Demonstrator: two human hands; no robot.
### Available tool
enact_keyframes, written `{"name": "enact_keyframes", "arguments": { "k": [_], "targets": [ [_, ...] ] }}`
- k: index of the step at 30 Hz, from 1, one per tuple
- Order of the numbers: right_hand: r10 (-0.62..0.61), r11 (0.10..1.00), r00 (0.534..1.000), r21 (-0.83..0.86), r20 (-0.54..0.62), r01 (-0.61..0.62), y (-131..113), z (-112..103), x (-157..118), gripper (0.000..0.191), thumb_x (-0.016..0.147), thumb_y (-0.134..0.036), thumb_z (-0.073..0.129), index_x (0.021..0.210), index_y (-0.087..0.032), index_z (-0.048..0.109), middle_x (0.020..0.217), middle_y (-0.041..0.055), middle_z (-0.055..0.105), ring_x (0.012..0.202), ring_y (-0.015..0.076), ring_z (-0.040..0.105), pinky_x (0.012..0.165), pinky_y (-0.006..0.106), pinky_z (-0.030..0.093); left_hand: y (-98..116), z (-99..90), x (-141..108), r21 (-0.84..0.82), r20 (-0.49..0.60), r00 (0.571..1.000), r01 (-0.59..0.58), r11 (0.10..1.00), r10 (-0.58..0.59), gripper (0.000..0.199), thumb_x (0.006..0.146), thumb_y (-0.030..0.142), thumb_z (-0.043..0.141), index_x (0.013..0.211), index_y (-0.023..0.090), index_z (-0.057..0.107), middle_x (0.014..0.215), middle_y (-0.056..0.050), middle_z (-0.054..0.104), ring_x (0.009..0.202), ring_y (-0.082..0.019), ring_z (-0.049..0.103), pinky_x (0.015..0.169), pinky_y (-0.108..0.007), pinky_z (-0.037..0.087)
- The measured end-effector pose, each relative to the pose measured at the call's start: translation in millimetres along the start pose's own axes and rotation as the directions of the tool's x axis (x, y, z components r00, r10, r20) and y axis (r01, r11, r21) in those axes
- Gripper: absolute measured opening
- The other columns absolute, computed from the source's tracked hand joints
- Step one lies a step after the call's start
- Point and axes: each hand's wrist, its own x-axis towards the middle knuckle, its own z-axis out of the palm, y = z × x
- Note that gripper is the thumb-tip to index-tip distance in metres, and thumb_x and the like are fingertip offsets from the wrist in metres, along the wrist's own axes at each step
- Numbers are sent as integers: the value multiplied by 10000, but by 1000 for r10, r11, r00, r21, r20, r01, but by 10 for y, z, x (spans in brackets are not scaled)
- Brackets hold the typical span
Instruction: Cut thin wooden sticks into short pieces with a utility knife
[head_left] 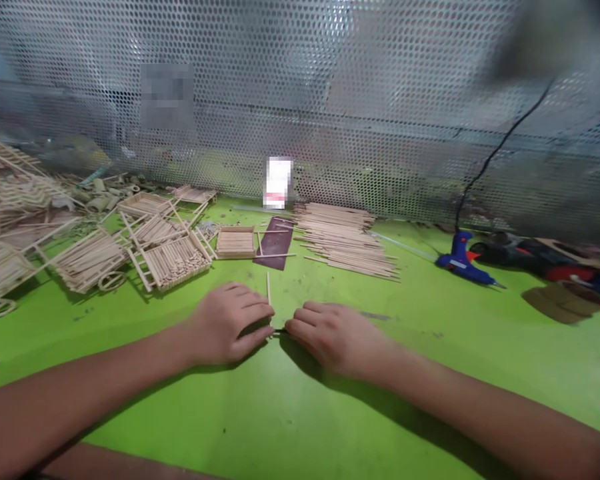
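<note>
My left hand (235, 325) rests on the green table with its fingers pinched on a thin wooden stick (269, 288). The stick lies pointing away from me, its far part sticking out beyond the fingers. Close on the right, my right hand (337, 333) is closed, palm down. A thin dark strip (280, 331) runs from its fingertips across to the stick's near end; whether it is a blade or another tool is unclear. The rest of it is hidden under the right hand.
Several small stick-built carts (177, 260) stand at the left, with a little tray on shafts (236, 241) beside them. A pile of wooden sticks (345, 240) lies ahead. At the right are a blue glue gun (463, 263) and a tape roll (563, 301). Perforated metal mesh (280, 87) closes the back.
</note>
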Motion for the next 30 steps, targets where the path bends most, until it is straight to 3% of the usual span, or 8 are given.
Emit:
{"name": "enact_keyframes", "arguments": {
  "k": [3,6,11,18,25,27,30],
  "targets": [
    [-5,999,1000,40,5,5,10,-3,-2,112,931,-61,642,980,-162,645,850,18,659,745,170,532,685,303,407,18,10,20,-2,-20,998,-52,999,52,269,1071,264,531,941,161,743,833,-37,764,707,-175,655,685,-333,499],
    [0,998,1000,69,12,-1,16,-27,-14,133,937,-36,602,950,-165,632,859,26,651,741,170,525,671,305,395,37,17,63,34,-16,994,-106,994,107,292,1064,210,525,844,151,709,750,-28,703,652,-163,581,639,-315,444],
    [8,997,1000,80,6,-8,-11,-28,52,136,955,-41,590,938,-168,636,848,26,649,728,164,528,645,294,384,-2,-26,67,102,-6,985,-172,980,173,309,1031,150,530,762,157,682,690,-24,652,627,-171,542,612,-331,402],
    [-7,999,1000,40,-1,7,-57,41,209,98,946,-69,642,982,-159,657,832,23,652,738,170,544,660,292,423,-189,-109,-31,0,82,981,-177,984,177,208,985,175,624,795,163,706,704,-15,697,637,-154,584,648,-313,453],
    [17,1000,999,-12,-30,-17,-17,-24,28,231,867,43,601,1000,-138,656,863,33,660,765,176,561,707,303,472,-216,-134,-12,-6,50,995,-91,996,91,320,1096,288,466,1209,156,736,1056,-89,804,886,-210,720,802,-385,541],
    [28,1000,999,-8,-35,-28,6,-28,-31,251,861,56,590,1002,-139,659,864,29,664,761,170,567,715,301,479,-191,-133,-22,-14,145,989,-28,1000,30,397,1101,376,473,1387,173,659,1265,-103,764,1084,-248,716,944,-431,551],
    [17,1000,1000,-8,-15,-18,30,-24,-62,203,897,17,591,995,-147,661,846,27,661,754,174,570,716,307,482,-164,-136,-38,-41,322,946,54,998,-38,580,1086,538,479,1598,268,460,1591,-55,543,1405,-284,572,1179,-481,443]
  ]
}}
